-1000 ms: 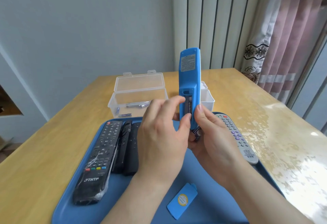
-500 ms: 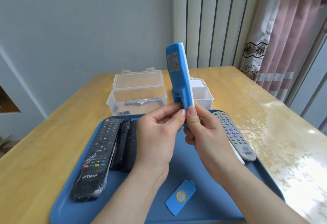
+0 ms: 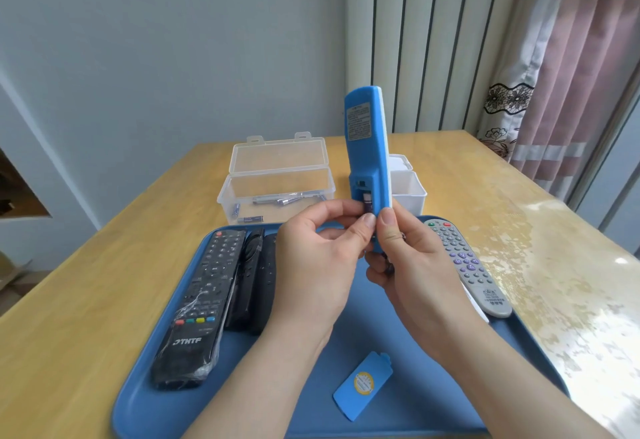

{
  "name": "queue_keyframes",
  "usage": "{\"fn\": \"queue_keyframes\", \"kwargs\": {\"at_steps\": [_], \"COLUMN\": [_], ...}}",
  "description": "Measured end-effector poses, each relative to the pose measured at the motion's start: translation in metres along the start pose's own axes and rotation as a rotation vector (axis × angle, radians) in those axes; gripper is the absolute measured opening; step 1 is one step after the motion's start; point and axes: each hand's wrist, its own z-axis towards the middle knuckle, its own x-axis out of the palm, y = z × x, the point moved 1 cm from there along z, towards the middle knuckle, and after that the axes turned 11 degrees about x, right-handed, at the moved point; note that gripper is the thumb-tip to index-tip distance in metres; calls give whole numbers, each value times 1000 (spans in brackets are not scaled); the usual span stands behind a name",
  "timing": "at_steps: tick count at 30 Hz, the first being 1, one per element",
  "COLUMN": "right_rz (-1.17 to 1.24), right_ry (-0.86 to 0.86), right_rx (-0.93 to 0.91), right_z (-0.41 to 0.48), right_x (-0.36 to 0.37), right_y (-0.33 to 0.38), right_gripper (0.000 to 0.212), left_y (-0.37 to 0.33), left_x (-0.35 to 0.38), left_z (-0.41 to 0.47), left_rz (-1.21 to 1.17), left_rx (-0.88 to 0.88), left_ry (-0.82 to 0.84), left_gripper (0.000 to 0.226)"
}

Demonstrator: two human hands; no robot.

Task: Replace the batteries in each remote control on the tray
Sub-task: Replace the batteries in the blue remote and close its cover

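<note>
Blue plastic in both hands: right hand (image 3: 412,265) wraps the lower end of the blue remote (image 3: 367,147), thumb up along its edge, holding it upright w/ its back to the camera, above the tray (image 3: 145,404). Smth dark shows under its fingers, can't tell what. Left hand (image 3: 311,265) has thumb & forefinger curled in on the battery (image 3: 367,204) sitting in the open cmpt low on the remote's back; its other fingers are loosely bent.

Step, as I read it: working one cell in or out of this remote; which way, can't tell. Battery cover (image 3: 363,385) is off & lies flat on the tray, near edge, btw the forearms.

Next prob. needs: cell seated fully w/ polarity right, a check of the 2nd slot (hidden by the thumbs), then the cover fetched & slid on.

Further out: wrapped black remote (image 3: 201,303) & two more black remotes (image 3: 252,276) on the tray's left, grey remote (image 3: 467,265) on its right. Behind the tray on the desk (image 3: 86,300), clear box (image 3: 277,161), lid up, w/ loose batteries (image 3: 284,200); white box (image 3: 408,189) just beside it, partly hidden by the blue remote.
</note>
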Motion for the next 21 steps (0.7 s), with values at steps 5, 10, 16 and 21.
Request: {"fn": "queue_keyframes", "kwargs": {"at_steps": [5,10,16,21], "right_rz": [-12,-160,-39,91], "right_ry": [19,-40,-21,-68], "right_rx": [-14,-71,16,159], "right_z": [2,1,-2,-1], "right_x": [-1,0,5,2], "right_y": [-2,-5,-4,-4], "right_gripper": [30,32,30,32], "left_y": [-1,-2,3,13], "left_x": [-1,-1,-3,8], "left_z": [0,2,4,3], "left_rz": [185,141,-57,-91], "left_rx": [135,94,-26,-55], "left_ry": [29,35,-46,-84], "left_gripper": [8,8,2,7]}}
